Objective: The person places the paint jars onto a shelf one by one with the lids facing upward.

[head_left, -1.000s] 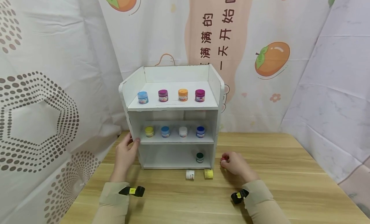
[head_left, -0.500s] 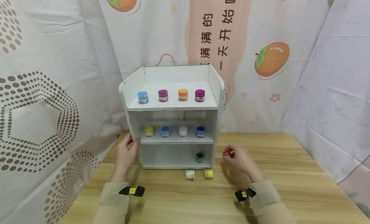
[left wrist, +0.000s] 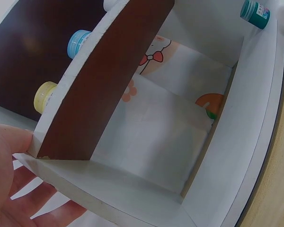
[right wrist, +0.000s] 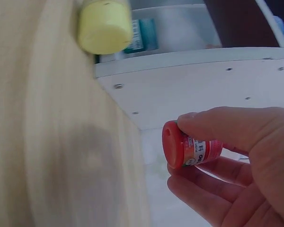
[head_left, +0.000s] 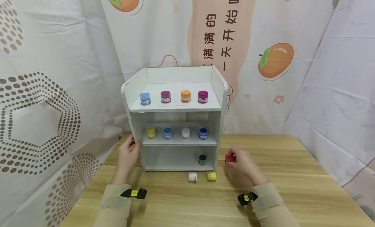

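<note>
My right hand point(head_left: 241, 162) holds a small red paint jar point(right wrist: 189, 145) between thumb and fingers, to the right of the white shelf unit point(head_left: 178, 171). In the right wrist view the jar is off the wooden tabletop, its label partly covered by the hand. My left hand point(head_left: 128, 155) grips the unit's left side panel, the thumb at the front edge by the middle shelf and the fingers along the outside. A dark green jar point(head_left: 202, 160) stands at the right of the bottom shelf. On the table in front lie a white jar point(head_left: 192, 177) and a yellow jar point(head_left: 211, 176).
The top shelf bears a light blue jar point(head_left: 145, 99), two purple ones and an orange jar point(head_left: 186, 96). Along the middle shelf stand another yellow jar point(head_left: 151, 133), two blue ones and a white one. Printed curtains hang behind the wooden table point(head_left: 187, 204).
My right hand has raised the red jar from the tabletop, shifted slightly right, and turned it in the fingers. My left hand stays on the shelf unit.
</note>
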A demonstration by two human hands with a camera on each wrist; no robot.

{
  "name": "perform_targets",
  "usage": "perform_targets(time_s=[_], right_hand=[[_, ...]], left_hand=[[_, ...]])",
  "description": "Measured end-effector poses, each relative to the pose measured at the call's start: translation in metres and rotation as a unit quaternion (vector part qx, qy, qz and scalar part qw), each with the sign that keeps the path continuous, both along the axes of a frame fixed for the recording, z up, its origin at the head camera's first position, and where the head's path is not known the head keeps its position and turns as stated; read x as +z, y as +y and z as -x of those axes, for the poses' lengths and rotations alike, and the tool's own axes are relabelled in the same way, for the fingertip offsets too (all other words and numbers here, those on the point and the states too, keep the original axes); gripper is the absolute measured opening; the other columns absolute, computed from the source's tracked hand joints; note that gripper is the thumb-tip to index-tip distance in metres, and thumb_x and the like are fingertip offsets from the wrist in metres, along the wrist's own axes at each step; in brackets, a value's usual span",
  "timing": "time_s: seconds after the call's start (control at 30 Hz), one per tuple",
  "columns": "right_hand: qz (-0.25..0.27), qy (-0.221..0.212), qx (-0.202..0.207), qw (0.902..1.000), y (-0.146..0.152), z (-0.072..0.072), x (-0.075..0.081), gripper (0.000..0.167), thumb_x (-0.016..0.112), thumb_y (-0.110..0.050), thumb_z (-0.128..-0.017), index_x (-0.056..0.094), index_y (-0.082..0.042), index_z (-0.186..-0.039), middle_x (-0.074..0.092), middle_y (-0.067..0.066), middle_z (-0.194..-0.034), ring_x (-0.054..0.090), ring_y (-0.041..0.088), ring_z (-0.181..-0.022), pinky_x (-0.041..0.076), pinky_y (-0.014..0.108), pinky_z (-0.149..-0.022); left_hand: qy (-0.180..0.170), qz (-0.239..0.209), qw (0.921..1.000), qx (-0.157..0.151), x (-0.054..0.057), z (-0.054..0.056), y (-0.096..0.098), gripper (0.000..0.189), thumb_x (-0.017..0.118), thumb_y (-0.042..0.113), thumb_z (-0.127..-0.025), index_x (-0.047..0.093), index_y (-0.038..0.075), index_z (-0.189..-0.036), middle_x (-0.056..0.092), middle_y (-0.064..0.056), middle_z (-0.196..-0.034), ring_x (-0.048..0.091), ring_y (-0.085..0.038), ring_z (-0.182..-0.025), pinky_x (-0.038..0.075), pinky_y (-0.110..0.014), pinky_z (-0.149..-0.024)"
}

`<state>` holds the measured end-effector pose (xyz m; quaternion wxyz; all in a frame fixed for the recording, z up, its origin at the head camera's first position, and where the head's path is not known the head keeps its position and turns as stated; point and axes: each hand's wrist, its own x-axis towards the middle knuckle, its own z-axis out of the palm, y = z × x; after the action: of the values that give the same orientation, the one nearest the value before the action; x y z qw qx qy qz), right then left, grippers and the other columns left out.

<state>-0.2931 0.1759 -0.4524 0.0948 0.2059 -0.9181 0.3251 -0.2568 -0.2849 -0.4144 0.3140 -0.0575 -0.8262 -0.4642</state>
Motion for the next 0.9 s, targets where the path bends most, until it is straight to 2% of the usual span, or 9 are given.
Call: perform_targets(time_s=[0.2,0.3,0.43,0.63,0.9], right_hand=[[-0.027,-0.005,0.014,0.9995,-0.002,0.003,-0.013,0.023,0.079,0.003,-0.081,0.061,-0.011,-0.088,0.06,-0.002,-0.083,0.059,0.013,-0.079,0.054,0.03,-0.067],[-0.035,-0.017,0.017,0.9991,-0.005,0.003,-0.016,0.022,0.079,0.003,-0.082,0.066,-0.004,-0.098,0.061,-0.001,-0.085,0.058,0.013,-0.079,0.054,0.031,-0.069],[-0.048,-0.029,0.012,0.9983,-0.007,0.002,-0.019,0.035,0.08,0.003,-0.082,0.067,0.003,-0.115,0.067,0.004,-0.096,0.062,0.017,-0.087,0.057,0.036,-0.078],[-0.07,-0.023,0.015,0.9972,-0.007,0.0,-0.022,0.034,0.081,0.004,-0.079,0.069,0.001,-0.111,0.067,0.011,-0.106,0.064,0.026,-0.098,0.058,0.043,-0.086],[-0.082,-0.048,0.0,0.9954,-0.009,-0.003,-0.022,0.031,0.081,0.003,-0.081,0.07,-0.005,-0.109,0.066,0.01,-0.108,0.063,0.027,-0.1,0.057,0.044,-0.088]], left_hand=[[0.003,-0.001,1.0,0.001,0.0,0.0,0.0,0.043,0.065,0.016,-0.101,0.058,0.005,-0.142,0.061,-0.025,-0.134,0.062,-0.045,-0.117,0.058,-0.058,-0.084],[0.004,0.0,1.0,0.001,0.0,0.001,0.0,0.043,0.065,0.016,-0.101,0.058,0.005,-0.142,0.061,-0.025,-0.134,0.062,-0.045,-0.117,0.058,-0.058,-0.083],[0.006,0.0,1.0,0.001,-0.001,0.001,0.0,0.043,0.065,0.016,-0.101,0.058,0.004,-0.142,0.061,-0.025,-0.134,0.062,-0.045,-0.117,0.058,-0.058,-0.083],[0.007,-0.001,1.0,0.001,-0.001,0.001,0.0,0.043,0.065,0.016,-0.101,0.059,0.005,-0.142,0.061,-0.024,-0.134,0.063,-0.044,-0.117,0.059,-0.056,-0.083],[0.01,-0.001,1.0,0.001,-0.001,0.001,0.0,0.042,0.065,0.016,-0.101,0.059,0.005,-0.142,0.061,-0.024,-0.134,0.063,-0.044,-0.117,0.059,-0.055,-0.083]])
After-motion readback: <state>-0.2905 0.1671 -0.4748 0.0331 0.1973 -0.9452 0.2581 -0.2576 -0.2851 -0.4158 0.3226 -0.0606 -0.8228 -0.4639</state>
